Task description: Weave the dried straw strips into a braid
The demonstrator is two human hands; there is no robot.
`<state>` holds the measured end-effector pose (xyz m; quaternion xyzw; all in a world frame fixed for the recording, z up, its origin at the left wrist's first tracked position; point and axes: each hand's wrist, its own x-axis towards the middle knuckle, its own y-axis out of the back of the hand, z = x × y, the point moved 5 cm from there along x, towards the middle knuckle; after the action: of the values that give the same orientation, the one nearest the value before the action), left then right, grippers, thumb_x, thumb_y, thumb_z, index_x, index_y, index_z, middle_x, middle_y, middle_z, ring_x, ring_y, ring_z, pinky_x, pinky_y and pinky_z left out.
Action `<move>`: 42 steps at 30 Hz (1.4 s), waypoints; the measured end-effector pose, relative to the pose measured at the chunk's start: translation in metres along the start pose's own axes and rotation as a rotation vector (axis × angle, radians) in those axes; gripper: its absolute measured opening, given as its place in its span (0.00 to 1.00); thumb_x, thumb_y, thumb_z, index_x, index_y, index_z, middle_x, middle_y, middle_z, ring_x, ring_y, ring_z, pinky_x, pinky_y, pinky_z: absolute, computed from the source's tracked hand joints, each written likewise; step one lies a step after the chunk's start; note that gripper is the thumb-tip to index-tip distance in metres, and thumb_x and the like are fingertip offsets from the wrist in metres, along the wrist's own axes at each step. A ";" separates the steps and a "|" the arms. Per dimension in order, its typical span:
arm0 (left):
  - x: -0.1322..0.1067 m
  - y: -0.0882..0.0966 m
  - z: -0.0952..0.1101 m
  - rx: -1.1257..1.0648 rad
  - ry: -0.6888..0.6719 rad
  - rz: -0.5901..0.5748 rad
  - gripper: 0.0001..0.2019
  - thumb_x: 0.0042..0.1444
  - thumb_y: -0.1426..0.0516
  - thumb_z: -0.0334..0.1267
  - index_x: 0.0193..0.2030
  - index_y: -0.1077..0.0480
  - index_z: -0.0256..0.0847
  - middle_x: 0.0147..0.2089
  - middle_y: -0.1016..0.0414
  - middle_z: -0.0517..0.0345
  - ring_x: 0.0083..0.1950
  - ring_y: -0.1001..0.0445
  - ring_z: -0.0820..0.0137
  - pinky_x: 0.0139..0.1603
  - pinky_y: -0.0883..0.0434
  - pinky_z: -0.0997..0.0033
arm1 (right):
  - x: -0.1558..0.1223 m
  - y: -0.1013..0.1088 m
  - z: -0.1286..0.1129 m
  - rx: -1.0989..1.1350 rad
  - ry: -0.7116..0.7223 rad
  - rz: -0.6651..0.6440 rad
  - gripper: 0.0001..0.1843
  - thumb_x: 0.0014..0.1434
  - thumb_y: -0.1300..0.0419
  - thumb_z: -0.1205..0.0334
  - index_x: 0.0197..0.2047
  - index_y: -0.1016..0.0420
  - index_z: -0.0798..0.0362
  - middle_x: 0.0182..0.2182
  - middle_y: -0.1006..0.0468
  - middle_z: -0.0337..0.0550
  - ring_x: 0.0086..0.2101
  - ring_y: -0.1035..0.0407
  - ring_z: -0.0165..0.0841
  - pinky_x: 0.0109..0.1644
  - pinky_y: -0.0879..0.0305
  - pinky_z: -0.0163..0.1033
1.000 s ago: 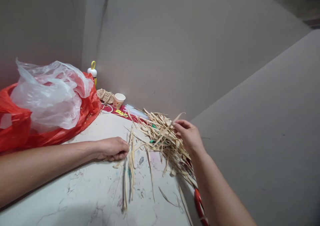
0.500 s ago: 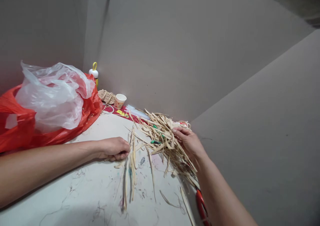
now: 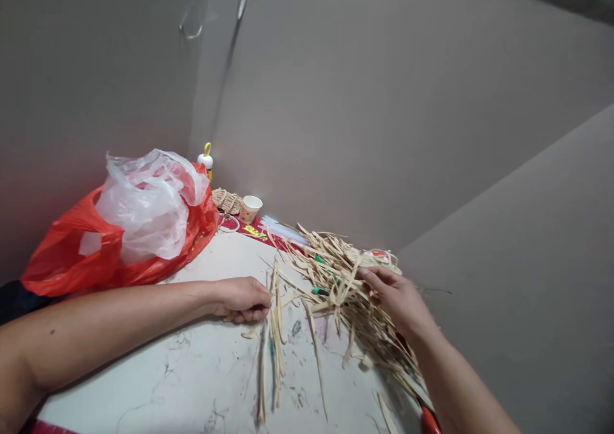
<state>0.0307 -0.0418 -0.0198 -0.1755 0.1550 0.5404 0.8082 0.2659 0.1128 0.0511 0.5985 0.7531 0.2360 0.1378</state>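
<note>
A loose pile of pale dried straw strips (image 3: 336, 274) lies on a white, scribbled table (image 3: 201, 370). My right hand (image 3: 396, 296) rests on the pile's right side, its fingers pinching strips within the heap. My left hand (image 3: 242, 300) lies low on the table, fingers curled and pressed on the top ends of a small bundle of long strips (image 3: 271, 338) that runs toward me. A green-handled tool (image 3: 320, 291) pokes out from under the pile, between the two hands.
A red plastic bag (image 3: 67, 261) with a clear bag (image 3: 146, 207) on it fills the table's left. At the back corner stand a small woven basket (image 3: 226, 200), a paper cup (image 3: 250, 209) and a white bottle with yellow loop (image 3: 206, 160). Grey walls close in.
My right hand let down a raised strip and sank into the pile. The left hand stayed on the bundle. The camera tilted, shifting everything right and down.
</note>
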 end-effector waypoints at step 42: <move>-0.001 0.000 0.004 0.006 0.008 -0.029 0.10 0.46 0.47 0.39 0.19 0.43 0.40 0.13 0.47 0.68 0.13 0.56 0.82 0.12 0.59 0.79 | -0.024 0.015 0.017 -0.264 0.305 0.139 0.14 0.53 0.41 0.49 0.33 0.29 0.53 0.17 0.35 0.34 0.18 0.44 0.28 0.22 0.46 0.33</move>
<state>0.0305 -0.0414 -0.0159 -0.1773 0.1575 0.5276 0.8157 0.2922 0.0957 0.0428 0.5830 0.6847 0.4295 0.0829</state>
